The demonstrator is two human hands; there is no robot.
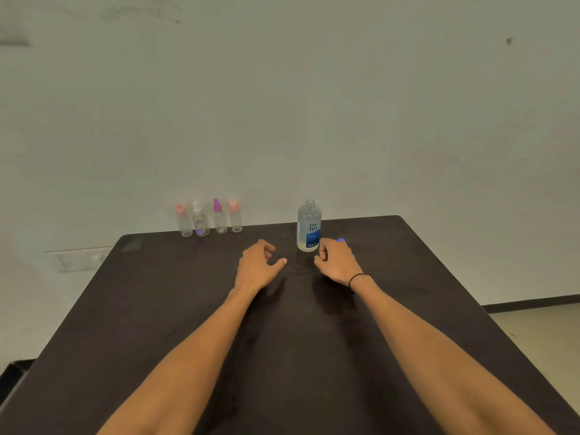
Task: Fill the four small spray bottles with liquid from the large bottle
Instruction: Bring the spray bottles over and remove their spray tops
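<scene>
One head-worn camera looks forward and down over the dark table (408, 309) toward the wall (314, 89).

Four small spray bottles (209, 218), one large uncapped bottle (308, 226), one table (408, 277), two hands.

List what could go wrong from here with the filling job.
1. The large bottle stands uncapped right beside the right hand; a careless nudge could tip it and spill.
2. The four small spray bottles stand at the table's far edge by the wall, tops still on; reaching for one may knock over its neighbours.
3. Their necks look narrow, so pouring straight from the large bottle could miss.
</scene>
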